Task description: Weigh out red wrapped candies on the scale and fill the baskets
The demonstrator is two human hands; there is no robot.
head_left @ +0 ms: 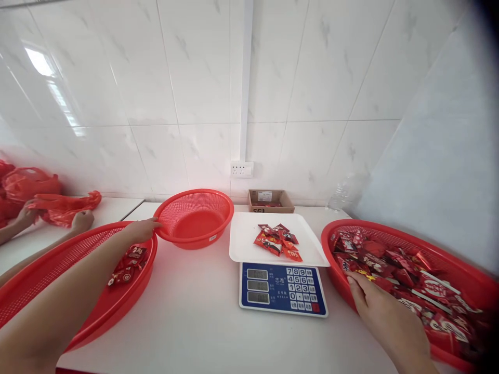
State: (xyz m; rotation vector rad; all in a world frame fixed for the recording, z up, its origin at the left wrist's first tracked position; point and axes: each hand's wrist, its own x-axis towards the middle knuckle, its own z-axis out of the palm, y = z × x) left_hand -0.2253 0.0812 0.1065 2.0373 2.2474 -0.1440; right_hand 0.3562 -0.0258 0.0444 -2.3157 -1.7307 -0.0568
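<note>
My left hand [144, 229] reaches across the large left basket [117, 311], its fingers closed on the near rim of the round red basket [200, 221]. Several dark red packets [128, 266] lie in the left basket, under my wrist. At the right, my right hand [384, 306] is closed over the side of a big red basket [370, 224] full of red wrapped packets [405, 272]; its fingertips are partly hidden. Between the hands stands a blue and white digital scale [283, 291], with a small heap of red packets [276, 240] on its white tray [244, 239].
A small cardboard box [271, 200] stands behind the scale, below a wall socket [242, 169]. A clear plastic item [339, 196] is near the right corner. At far left another person's hands [81, 222] handle red plastic bags [70, 205].
</note>
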